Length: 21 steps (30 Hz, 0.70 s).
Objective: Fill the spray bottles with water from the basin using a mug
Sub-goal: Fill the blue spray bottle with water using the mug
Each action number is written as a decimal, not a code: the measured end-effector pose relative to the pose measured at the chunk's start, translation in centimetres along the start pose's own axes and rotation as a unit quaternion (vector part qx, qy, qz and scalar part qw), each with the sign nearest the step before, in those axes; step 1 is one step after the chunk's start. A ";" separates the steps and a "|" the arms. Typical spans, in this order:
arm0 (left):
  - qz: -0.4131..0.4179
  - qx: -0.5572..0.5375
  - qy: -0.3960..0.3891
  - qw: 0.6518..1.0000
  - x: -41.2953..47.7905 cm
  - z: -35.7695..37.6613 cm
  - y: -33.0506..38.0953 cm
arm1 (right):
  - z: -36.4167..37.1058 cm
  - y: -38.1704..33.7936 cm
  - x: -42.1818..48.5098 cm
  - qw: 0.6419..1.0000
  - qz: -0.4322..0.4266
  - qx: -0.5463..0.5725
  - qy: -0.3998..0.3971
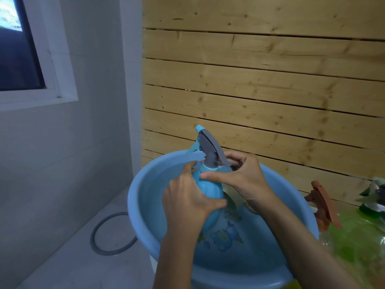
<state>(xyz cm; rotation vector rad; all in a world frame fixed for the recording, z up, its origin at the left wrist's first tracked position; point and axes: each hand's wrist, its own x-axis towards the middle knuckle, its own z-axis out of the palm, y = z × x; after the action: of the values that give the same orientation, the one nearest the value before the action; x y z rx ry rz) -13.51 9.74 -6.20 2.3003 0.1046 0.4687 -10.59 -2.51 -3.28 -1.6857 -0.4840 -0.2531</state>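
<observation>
A blue bottle is held upright over the basin, which has water in it. The left hand is wrapped around the bottle's round body, fingers closed on it. The right hand sits at the neck, thumb laid across the front and fingers curled behind the collar under the grey sprayer head. This looks like the step of twisting the head, though whether it is being loosened for filling or tightened after filling cannot be told. If loosening, the next move calls for lifting the head clear and scooping water with a mug. No mug can be made out; a dark shape behind the right wrist may be one. The water level inside the bottle is hidden. To the right, an orange sprayer and a green one stand on a green-covered surface, their bodies blurred or cut off.
</observation>
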 end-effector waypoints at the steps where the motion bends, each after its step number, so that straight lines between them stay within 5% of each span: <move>1: 0.000 -0.001 0.001 1.000 0.0 0.0 -0.1 | 0.1 0.1 0.0 1.000 -0.004 -0.004 0.008; 9: 0.002 -0.029 0.008 1.000 0.2 0.0 -0.4 | -0.1 0.2 0.1 0.991 0.003 0.050 -0.122; 21: 0.021 -0.100 -0.105 0.989 0.6 -0.2 -1.2 | -0.5 0.4 0.0 0.982 0.020 0.163 -0.091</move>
<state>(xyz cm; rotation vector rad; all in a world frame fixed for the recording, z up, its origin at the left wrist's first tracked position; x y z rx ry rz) -12.93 10.85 -6.79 2.1421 -0.0919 0.2438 -10.34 -3.01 -3.49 -1.4012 -0.5924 0.0124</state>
